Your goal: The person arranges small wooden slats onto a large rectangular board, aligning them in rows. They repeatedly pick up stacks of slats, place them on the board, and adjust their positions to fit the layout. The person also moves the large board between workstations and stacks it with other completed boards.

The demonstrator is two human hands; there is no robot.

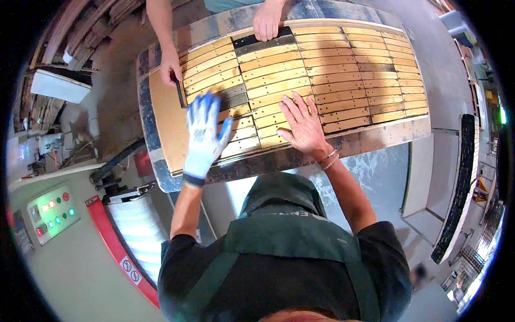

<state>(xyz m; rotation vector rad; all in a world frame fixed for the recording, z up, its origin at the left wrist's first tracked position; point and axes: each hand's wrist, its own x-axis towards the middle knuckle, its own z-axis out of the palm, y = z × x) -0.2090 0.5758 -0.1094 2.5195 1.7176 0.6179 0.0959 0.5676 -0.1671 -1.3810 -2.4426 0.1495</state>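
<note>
Rows of light wooden slats (335, 83) with small holes and dark edges lie side by side on a brown board (167, 126). My left hand (206, 129), in a white and blue glove, is over the left rows with its fingers stretched, slightly blurred; whether it touches them I cannot tell. Bare and flat, my right hand (301, 123) rests on the middle slats with fingers spread. Across the table, a co-worker's hand (170, 65) grips a dark-edged slat (182, 95) at the left end. That person's other hand (268, 22) is on a black slat (249, 41) at the far edge.
The board lies on a worn table (214, 24) with scuffed edges. At lower left is a control panel (53, 214) with lit buttons, beside a red strip (118, 247). Stacked wood (64, 32) is at far left. A long black stack (458, 182) stands at right.
</note>
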